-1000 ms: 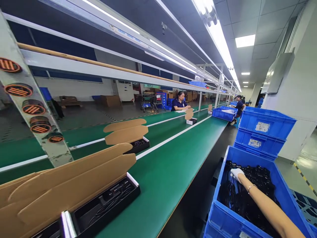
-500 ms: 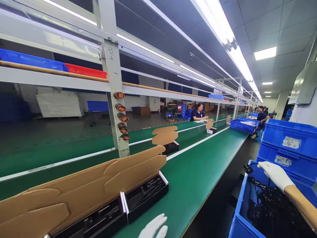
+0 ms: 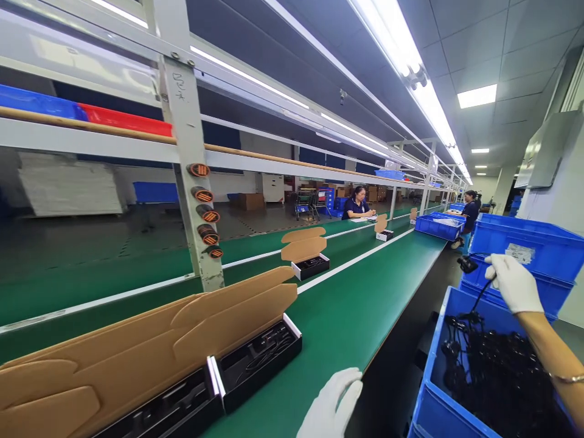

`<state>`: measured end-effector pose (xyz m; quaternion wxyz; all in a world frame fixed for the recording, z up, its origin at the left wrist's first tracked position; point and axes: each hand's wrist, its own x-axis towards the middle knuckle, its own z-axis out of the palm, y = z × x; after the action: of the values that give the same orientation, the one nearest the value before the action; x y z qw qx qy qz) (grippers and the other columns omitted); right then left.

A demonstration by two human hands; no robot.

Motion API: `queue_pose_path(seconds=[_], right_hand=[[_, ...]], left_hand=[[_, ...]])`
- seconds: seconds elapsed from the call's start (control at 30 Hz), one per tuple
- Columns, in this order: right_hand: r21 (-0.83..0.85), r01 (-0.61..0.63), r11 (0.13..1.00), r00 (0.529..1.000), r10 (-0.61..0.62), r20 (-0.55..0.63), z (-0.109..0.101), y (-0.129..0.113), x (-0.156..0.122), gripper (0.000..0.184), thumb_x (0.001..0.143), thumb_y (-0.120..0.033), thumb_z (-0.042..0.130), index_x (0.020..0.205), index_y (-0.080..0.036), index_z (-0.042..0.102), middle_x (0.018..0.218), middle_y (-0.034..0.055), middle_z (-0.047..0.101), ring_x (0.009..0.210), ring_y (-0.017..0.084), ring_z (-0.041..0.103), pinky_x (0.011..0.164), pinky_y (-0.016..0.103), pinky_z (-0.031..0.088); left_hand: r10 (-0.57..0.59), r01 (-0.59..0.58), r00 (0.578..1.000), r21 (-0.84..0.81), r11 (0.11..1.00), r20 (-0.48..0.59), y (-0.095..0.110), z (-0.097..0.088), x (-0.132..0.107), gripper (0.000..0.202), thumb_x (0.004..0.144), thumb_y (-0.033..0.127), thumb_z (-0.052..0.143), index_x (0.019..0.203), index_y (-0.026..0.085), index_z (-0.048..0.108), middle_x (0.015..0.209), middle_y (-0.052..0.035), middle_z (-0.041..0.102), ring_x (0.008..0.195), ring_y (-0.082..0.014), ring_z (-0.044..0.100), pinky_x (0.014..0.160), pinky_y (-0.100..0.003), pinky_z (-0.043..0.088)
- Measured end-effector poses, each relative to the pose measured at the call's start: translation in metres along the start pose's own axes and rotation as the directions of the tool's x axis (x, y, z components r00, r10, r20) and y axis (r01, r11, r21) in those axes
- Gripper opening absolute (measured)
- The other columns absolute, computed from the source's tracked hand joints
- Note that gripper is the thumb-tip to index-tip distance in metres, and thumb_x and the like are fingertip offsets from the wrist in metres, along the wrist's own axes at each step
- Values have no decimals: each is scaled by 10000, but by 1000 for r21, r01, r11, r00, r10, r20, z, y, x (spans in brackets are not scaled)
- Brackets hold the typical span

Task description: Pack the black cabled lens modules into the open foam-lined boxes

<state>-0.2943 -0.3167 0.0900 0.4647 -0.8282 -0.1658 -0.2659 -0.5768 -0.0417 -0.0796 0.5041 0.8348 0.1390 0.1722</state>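
Observation:
My right hand [image 3: 513, 281], in a white glove, is closed on a black cable part [image 3: 468, 264] and holds it up above the blue bin [image 3: 437, 331]; its black cord hangs down into the tangle of black cables [image 3: 488, 365] that fills the bin. My gloved left hand [image 3: 331, 404] hovers open over the near edge of the green conveyor belt [image 3: 347, 304], fingers apart and holding nothing. Just left of it lies an open brown cardboard box with a black tray [image 3: 260, 356], and a second like it [image 3: 177, 401] touches its left side.
More open boxes [image 3: 310, 258] ride the belt farther along. Stacked blue bins [image 3: 520, 255] stand behind my bin. A steel post [image 3: 191, 182] with orange-marked rolls rises from the line. Two people work farther down [image 3: 358, 204].
My right hand has risen higher, lifting the cable part out of the bin. My left hand has come further into view at the belt's edge. The view has shifted slightly.

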Motion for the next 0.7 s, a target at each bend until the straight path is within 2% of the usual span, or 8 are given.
queue_pose_path(seconds=[0.1,0.17,0.33,0.43,0.5,0.57,0.63,0.7], right_hand=[[-26,16,1000,999,-15,40,-17,-11,15,346,887,-479,384,866,-208,598,667,5,631,487,132,513,576,305,410],[-50,27,998,997,-23,78,-20,-13,21,315,883,-452,410,847,-207,605,665,-9,643,485,119,524,585,287,417],[-4,42,999,988,-41,152,-12,-5,20,306,894,-435,412,865,-198,602,629,-30,641,455,101,521,548,248,419],[16,46,999,981,-48,186,-8,1,16,301,899,-433,408,860,-204,599,618,-34,641,444,103,522,534,244,419],[16,48,999,979,-51,197,-7,4,13,299,903,-435,407,845,-210,595,616,-37,643,439,103,527,542,246,425],[17,41,999,978,-44,203,-7,6,10,299,903,-439,410,831,-212,591,612,-36,644,439,104,534,549,248,432],[36,15,999,977,-22,210,-6,10,7,291,897,-438,418,828,-213,588,607,-30,643,445,110,545,525,247,431],[72,-18,997,975,2,223,-4,15,4,278,889,-433,423,833,-213,582,605,-23,641,447,117,552,476,241,422]], left_hand=[[11,-6,994,-47,999,104,31,24,21,415,889,502,408,1143,247,614,1263,-32,617,1212,-217,519,1113,-377,373],[49,-41,985,-49,998,166,47,41,33,429,893,510,401,1150,235,608,1252,-36,619,1203,-217,520,1104,-376,371],[156,-153,956,-31,988,250,71,85,70,457,908,484,384,1210,203,581,1271,-48,605,1192,-210,523,1083,-348,378],[211,-216,938,-13,976,274,84,115,99,460,883,421,463,1282,203,539,1325,-57,569,1199,-227,515,1080,-351,368],[236,-247,924,-1,969,300,95,134,116,480,870,435,494,1298,218,530,1338,-59,563,1203,-244,517,1071,-364,374],[233,-250,920,14,968,316,107,151,125,576,839,538,532,1324,229,497,1340,-71,560,1214,-272,515,1056,-387,389],[207,-231,929,43,972,308,117,169,127,781,745,622,623,1384,225,410,1372,-102,522,1238,-314,492,1050,-423,395],[170,-201,943,82,976,287,122,186,125,890,721,553,682,1442,200,298,1421,-144,453,1262,-349,463,1056,-461,383]])
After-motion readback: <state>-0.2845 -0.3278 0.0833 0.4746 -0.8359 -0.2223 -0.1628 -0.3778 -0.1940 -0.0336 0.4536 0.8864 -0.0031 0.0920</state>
